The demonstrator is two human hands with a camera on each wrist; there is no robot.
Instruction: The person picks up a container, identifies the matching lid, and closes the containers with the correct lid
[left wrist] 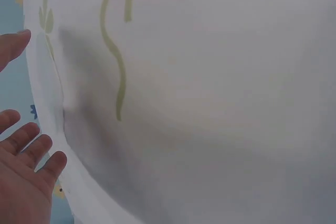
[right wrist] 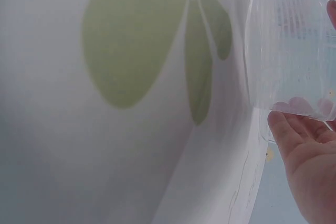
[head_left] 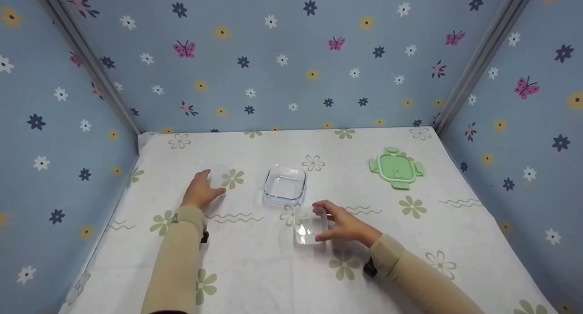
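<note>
Floral tablecloth [head_left: 273, 268] fills the lower frame; right hand [head_left: 344, 225] grasps a small clear container [head_left: 310, 228] (square), left hand [head_left: 200, 191] cups a round clear container [head_left: 220, 175].

**Hidden, cropped and unclear items**

- Left hand [left wrist: 23, 174]: cut off by the left and lower edges of the left wrist view; only fingertips and part of the palm show.
- Round clear cup [head_left: 219, 175]: faint in the head view, left of centre; its outline is hard to trace, and contact with the left hand cannot be told.
- Right hand [right wrist: 307, 156]: cropped at the right and bottom edges of the right wrist view.
- Small clear container [right wrist: 289, 59]: cut off at the right edge there.
- Both forearms: leave the head view at the bottom edge.
- Green lid [head_left: 396, 168]: details too small to make out.
</note>
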